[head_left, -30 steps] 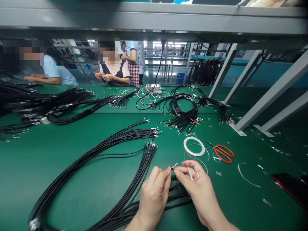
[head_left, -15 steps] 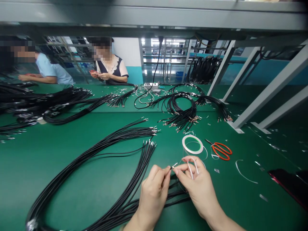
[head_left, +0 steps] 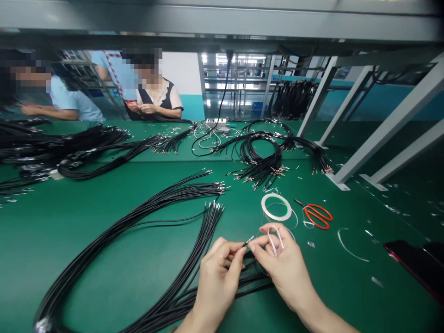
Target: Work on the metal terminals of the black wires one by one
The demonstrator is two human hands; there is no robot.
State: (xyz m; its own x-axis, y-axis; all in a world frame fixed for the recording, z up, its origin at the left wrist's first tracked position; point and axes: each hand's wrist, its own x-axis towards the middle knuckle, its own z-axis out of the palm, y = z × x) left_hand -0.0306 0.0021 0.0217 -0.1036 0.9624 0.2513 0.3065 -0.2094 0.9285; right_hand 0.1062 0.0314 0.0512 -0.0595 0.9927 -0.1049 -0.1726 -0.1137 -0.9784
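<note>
My left hand (head_left: 218, 277) pinches a thin black wire (head_left: 247, 242) near its crimped metal terminal. My right hand (head_left: 284, 263) sits just beside that terminal, its fingers holding a loop of narrow white tape (head_left: 274, 240). A roll of the same white tape (head_left: 276, 206) lies on the green mat (head_left: 104, 286) just beyond my right hand. A long bundle of black terminated wires (head_left: 138, 217) fans out to the left and passes under my left wrist.
Orange-handled scissors (head_left: 314, 215) lie right of the roll, and a dark phone (head_left: 412, 266) sits at the right edge. Further coils of black wire (head_left: 256, 152) cover the far bench. Seated co-workers (head_left: 156, 95) work across it, under grey metal shelf supports (head_left: 388, 120).
My view has drifted slightly, shifting the bench left and up. My hands stay together at the wire tip. A standing person in blue has moved left behind the seated co-worker.
</note>
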